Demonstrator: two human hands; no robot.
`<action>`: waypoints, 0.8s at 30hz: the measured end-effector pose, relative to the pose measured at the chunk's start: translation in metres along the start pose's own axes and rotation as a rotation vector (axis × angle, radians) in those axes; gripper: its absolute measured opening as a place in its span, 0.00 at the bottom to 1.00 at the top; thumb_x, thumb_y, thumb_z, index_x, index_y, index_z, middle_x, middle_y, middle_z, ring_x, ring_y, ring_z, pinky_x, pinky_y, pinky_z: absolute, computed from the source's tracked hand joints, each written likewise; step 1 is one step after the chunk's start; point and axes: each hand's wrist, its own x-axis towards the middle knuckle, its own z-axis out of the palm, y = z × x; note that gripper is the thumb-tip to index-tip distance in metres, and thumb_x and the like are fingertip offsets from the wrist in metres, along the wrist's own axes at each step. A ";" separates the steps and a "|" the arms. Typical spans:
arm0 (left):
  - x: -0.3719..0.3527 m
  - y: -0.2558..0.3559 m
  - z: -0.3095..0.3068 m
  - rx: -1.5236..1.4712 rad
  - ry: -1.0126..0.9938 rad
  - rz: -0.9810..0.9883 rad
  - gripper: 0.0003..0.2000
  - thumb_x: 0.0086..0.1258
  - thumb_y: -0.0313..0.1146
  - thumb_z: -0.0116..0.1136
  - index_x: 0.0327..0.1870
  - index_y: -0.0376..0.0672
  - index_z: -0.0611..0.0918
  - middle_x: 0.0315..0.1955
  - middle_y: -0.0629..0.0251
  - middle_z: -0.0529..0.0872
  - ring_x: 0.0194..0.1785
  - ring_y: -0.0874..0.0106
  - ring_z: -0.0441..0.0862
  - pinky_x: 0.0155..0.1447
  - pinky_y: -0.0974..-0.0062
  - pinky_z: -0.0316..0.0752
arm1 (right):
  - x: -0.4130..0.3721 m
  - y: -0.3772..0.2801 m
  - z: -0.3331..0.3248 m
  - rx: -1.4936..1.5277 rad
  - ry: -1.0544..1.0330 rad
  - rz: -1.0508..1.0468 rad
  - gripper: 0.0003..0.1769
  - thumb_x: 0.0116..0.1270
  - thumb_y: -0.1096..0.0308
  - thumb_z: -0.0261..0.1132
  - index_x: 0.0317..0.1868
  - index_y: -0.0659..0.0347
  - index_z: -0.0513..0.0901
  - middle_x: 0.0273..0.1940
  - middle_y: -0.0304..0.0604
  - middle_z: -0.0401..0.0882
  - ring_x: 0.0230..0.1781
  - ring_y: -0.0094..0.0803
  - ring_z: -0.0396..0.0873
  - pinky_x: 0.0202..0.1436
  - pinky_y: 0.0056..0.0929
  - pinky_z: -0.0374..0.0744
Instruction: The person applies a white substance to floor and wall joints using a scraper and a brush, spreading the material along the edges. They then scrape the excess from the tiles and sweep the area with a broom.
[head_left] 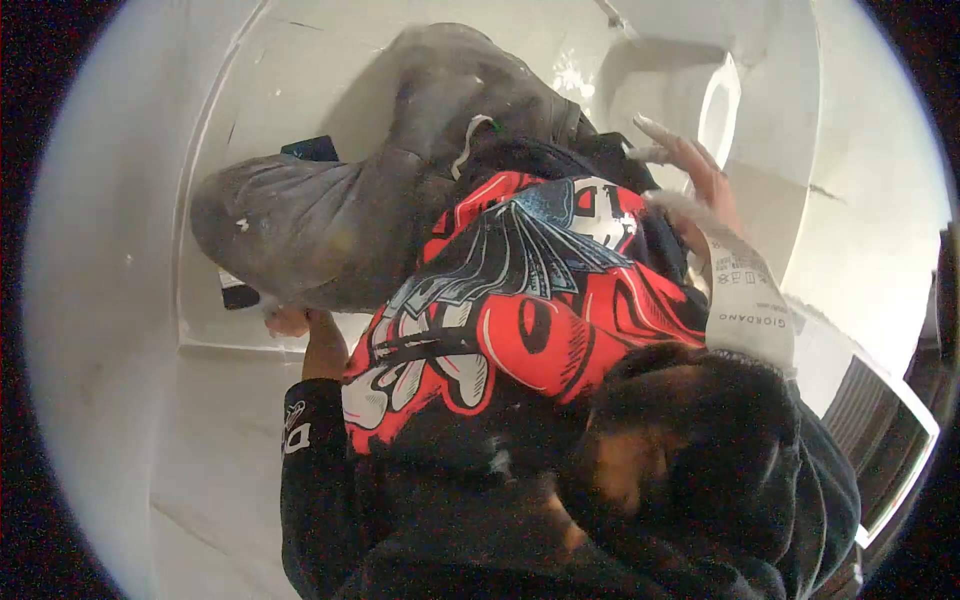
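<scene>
My right hand (pixel 708 185) is raised beside my waist on the right, its fingers stretched out and apart, with whitish fingertips. Near its wrist a white printed strip (pixel 748 300) reads "GIORDANO" upside down. On the left, my left hand (pixel 290 320) is low beside my bent leg, partly hidden and blurred, so its grip cannot be made out. A small dark object (pixel 240 295) lies just beyond it, partly under the leg. I wear a black top with a red and white print (pixel 540 320) and dusty grey trousers (pixel 290 220).
Pale, smooth walls and floor (pixel 110 370) surround me. A dark blue flat object (pixel 311 150) shows behind my leg. At the upper right is a white rimmed oval shape (pixel 718 112). On the lower right a white-framed dark panel (pixel 885 440) stands near dark folds.
</scene>
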 end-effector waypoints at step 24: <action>-0.001 -0.028 0.025 -0.095 0.161 -0.214 0.13 0.53 0.41 0.55 0.36 0.43 0.74 0.36 0.60 0.73 0.38 0.59 0.76 0.36 0.57 0.71 | -0.053 0.177 -0.108 1.432 -0.868 0.447 0.35 0.59 0.59 0.63 0.64 0.60 0.61 0.50 0.48 0.73 0.48 0.31 0.72 0.49 0.26 0.71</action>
